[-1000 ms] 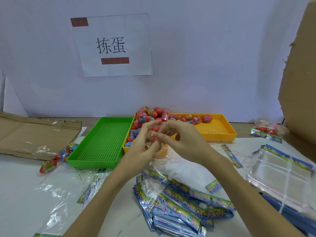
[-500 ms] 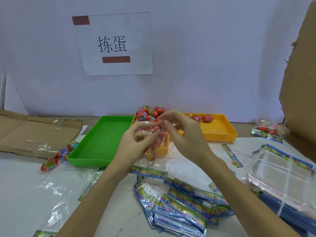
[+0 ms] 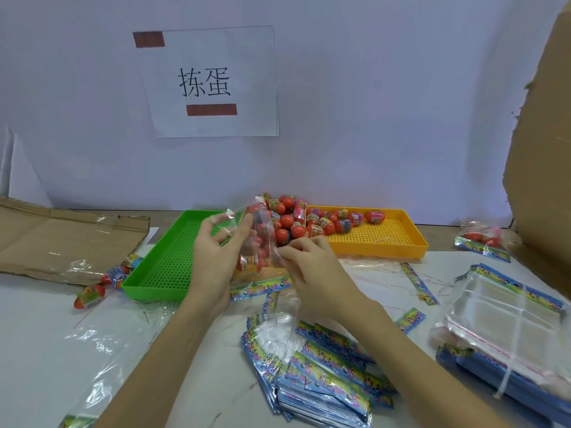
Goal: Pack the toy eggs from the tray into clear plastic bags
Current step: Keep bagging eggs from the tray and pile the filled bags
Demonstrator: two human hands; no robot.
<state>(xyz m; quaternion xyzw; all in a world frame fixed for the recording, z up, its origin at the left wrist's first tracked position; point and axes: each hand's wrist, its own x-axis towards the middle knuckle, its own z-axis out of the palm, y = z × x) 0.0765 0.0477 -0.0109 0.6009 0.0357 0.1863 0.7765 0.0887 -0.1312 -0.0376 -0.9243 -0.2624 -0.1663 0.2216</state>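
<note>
White worktop carries the egg tray (image 3: pixel 398 242) at its far edge, while just before it the left hand (image 3: pixel 216 257) grips an upright, egg-filled bag (image 3: pixel 258 242), its mouth uppermost, and the right hand (image 3: pixel 312 267) pinches its side.

Two trays: one green tray (image 3: pixel 173 257), one yellow tray (image 3: pixel 380 239). One wall sign (image 3: pixel 213 81). Two hands: left hand (image 3: pixel 216 257), right hand (image 3: pixel 315 273). One clear bag (image 3: pixel 256 242) held up with eggs inside, count unclear. Toy eggs (image 3: pixel 312 217) heaped at yellow tray's left end, too many to count. Three loose eggs (image 3: pixel 105 282) left of green tray. One filled bag (image 3: pixel 482 239) far right. Two cardboard pieces (image 3: pixel 61 239).
</note>
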